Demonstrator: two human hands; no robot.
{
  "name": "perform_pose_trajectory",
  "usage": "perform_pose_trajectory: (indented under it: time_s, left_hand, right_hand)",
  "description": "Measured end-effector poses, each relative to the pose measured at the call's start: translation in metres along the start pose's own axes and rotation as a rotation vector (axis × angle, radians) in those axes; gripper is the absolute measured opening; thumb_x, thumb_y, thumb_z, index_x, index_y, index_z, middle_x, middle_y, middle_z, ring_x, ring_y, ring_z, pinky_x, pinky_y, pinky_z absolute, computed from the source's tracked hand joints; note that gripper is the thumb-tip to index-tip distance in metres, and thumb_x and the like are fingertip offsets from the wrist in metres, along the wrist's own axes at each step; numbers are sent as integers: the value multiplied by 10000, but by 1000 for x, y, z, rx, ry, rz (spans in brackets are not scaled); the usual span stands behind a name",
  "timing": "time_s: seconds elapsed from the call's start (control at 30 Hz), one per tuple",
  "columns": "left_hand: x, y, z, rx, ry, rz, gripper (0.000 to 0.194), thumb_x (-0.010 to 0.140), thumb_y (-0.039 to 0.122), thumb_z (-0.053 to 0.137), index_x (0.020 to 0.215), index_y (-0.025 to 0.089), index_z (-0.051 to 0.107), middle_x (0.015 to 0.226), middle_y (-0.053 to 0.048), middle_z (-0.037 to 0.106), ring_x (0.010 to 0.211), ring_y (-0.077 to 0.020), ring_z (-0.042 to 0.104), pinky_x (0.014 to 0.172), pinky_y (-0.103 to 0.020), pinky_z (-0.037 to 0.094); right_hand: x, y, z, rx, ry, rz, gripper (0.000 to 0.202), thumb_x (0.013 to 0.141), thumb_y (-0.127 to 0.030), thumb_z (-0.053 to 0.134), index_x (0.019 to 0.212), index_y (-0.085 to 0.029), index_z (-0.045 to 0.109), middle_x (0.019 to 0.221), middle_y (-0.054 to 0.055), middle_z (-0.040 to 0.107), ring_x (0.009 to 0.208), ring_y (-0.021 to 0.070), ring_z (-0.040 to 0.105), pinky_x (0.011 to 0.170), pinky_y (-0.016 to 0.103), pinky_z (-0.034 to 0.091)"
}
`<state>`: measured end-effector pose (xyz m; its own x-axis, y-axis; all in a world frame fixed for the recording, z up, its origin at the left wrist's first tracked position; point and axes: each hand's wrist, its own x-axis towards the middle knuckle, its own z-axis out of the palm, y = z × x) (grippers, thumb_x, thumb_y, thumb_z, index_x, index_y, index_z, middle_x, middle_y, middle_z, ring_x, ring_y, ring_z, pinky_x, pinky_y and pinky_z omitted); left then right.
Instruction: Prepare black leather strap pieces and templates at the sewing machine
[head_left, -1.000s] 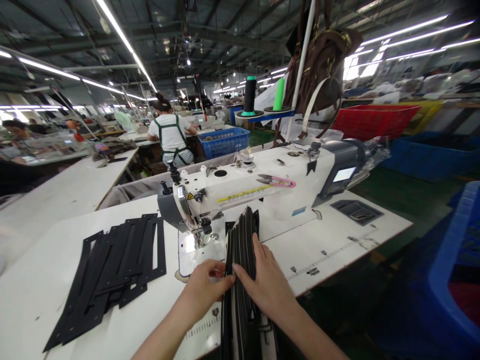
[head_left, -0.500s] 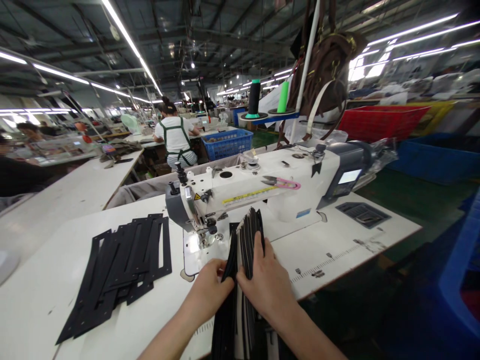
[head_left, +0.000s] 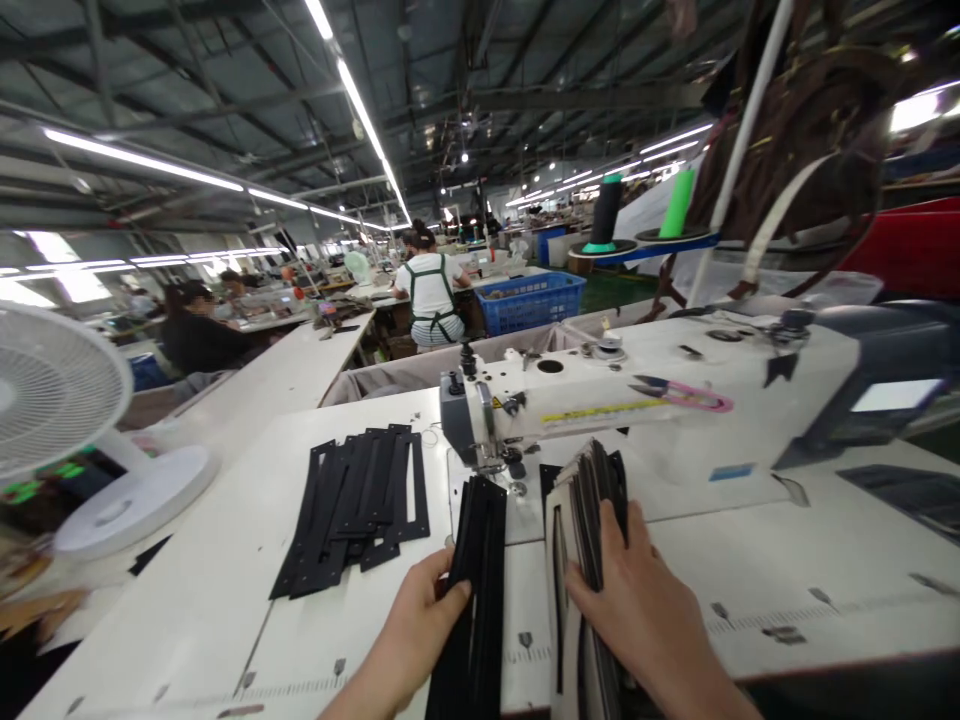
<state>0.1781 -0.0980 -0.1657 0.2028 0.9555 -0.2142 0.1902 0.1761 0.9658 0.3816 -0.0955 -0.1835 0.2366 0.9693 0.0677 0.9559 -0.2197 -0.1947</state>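
My left hand [head_left: 427, 620] grips a bundle of black slotted strips [head_left: 480, 560], thumb on top and fingers at its left side. A thicker stack of strips [head_left: 577, 540], with beige and grey edges showing, is held by my right hand [head_left: 637, 590]; its fingers lie over the right side and the thumb over the top. A gap of white table separates the two bundles. Just behind them stands a white sewing machine [head_left: 660, 440]. More black slotted strips [head_left: 352, 500] lie in an overlapping pile to the left.
Pink-handled thread snips [head_left: 682, 393] rest on the machine arm. Black and green thread cones [head_left: 679, 203] stand behind it. A white fan [head_left: 135, 490] is at the left. Beyond the table are a blue crate [head_left: 532, 300] and a seated person [head_left: 431, 290] in a green apron.
The single stack has been parted: my left hand has drawn the black bundle left, away from the stack in my right hand. The view has turned left, bringing in the fan.
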Motion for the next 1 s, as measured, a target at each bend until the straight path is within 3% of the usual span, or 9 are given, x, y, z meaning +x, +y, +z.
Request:
perform_pose_trajectory:
  time_s: [0.23, 0.3, 0.37, 0.47, 0.57, 0.67, 0.8, 0.9, 1.0]
  left_hand:
    - [10, 18, -70, 151, 282, 83, 443, 683, 393, 552, 1025, 112, 537, 838, -67, 649, 760, -213, 612, 710, -341, 490]
    - [24, 25, -86, 291, 405, 104, 494, 675, 368, 530, 1081, 88, 512, 978, -131, 630, 945, -280, 588, 846, -429, 461]
    - [36, 27, -90, 378, 539, 140, 562, 663, 320, 541, 1164, 78, 456, 1220, -186, 504, 1225, -333, 376, 1023, -503, 287]
    - [42, 18, -63, 588, 617, 349, 557, 723, 305, 523, 1235, 124, 402, 1367, -162, 355, 1324, -296, 195, 1090, -500, 149]
    - [41, 4, -12, 766, 387, 526, 367, 819, 295, 421, 1159, 179, 498, 1272, -118, 476, 1197, -250, 427, 1023, -444, 339]
    - [46, -1, 37, 858, 150, 482, 350, 828, 161, 353, 1113, 173, 556, 1218, -97, 536, 1132, -215, 494, 984, -387, 399]
    - [57, 9, 74, 1015, 39, 424, 442, 795, 81, 378, 1211, 153, 512, 1320, -87, 474, 1213, -261, 409, 1032, -450, 310]
    - [55, 16, 90, 1154, 4, 412, 345, 816, 217, 455, 1128, 138, 580, 1301, -130, 484, 1206, -328, 395, 1036, -522, 229]
    - [48, 23, 106, 1250, 30, 382, 393, 781, 375, 514, 977, 54, 625, 1099, -233, 563, 1074, -388, 457, 925, -548, 314]
  right_hand:
    - [2, 5, 14, 17, 12, -23, 655, 814, -369, 424, 1339, 0, 296, 1372, 303, 229, 966, 316, 579, 754, 391, 484]
    - [1, 4, 11, 23, 8, -21, 648, 822, -367, 409, 1338, 7, 293, 1370, 307, 229, 974, 321, 574, 750, 396, 484]
    - [0, 3, 7, 34, 5, -10, 640, 823, -353, 403, 1338, 10, 291, 1370, 306, 232, 974, 320, 573, 747, 397, 485]
    - [1, 0, 0, 63, -1, 9, 659, 792, -310, 440, 1342, 17, 279, 1365, 305, 244, 983, 319, 571, 759, 385, 481]
    - [6, 3, -2, 161, 2, 17, 707, 738, -251, 479, 1349, 21, 249, 1367, 299, 243, 1032, 325, 547, 784, 380, 473]
    - [12, 16, -2, 337, 14, 26, 747, 693, -240, 501, 1345, 15, 242, 1352, 267, 293, 1118, 321, 486, 862, 397, 443]
    - [17, 46, -5, 632, 6, 14, 764, 672, -292, 496, 1336, -1, 252, 1328, 198, 378, 1229, 261, 379, 1025, 369, 311]
    - [18, 67, -12, 710, -16, 45, 764, 687, -326, 482, 1351, -37, 240, 1344, 165, 382, 1235, 239, 375, 1047, 359, 282]
    - [17, 74, -17, 523, 44, 64, 762, 703, -307, 485, 1364, -37, 221, 1360, 189, 343, 1203, 273, 411, 984, 391, 358]
